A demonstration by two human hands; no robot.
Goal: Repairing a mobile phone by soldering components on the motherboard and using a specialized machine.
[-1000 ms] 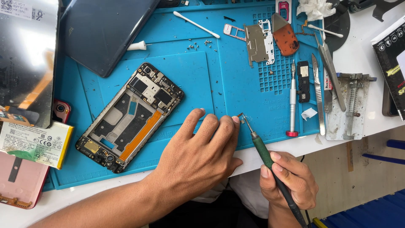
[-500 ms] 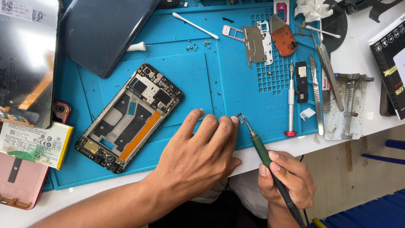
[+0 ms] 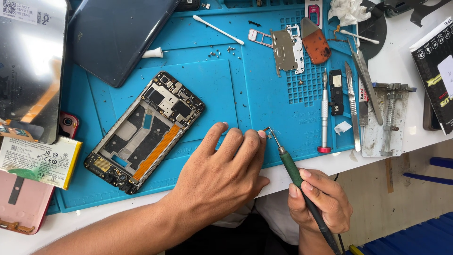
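You are pinning a tiny metal part (image 3: pixel 267 130) against the blue mat (image 3: pixel 264 94) near the desk's front edge — your left hand (image 3: pixel 222 174) is lying flat, fingertips bracing it. Your right hand (image 3: pixel 321 200) is gripping the green-handled soldering iron (image 3: pixel 295 172) like a pen, its tip meeting that part. The opened phone frame (image 3: pixel 144 132) is resting just left.

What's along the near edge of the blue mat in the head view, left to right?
Pink phone back → battery → opened phone frame → left hand → green-handled tool in the right hand → red-capped screwdriver → metal jig.
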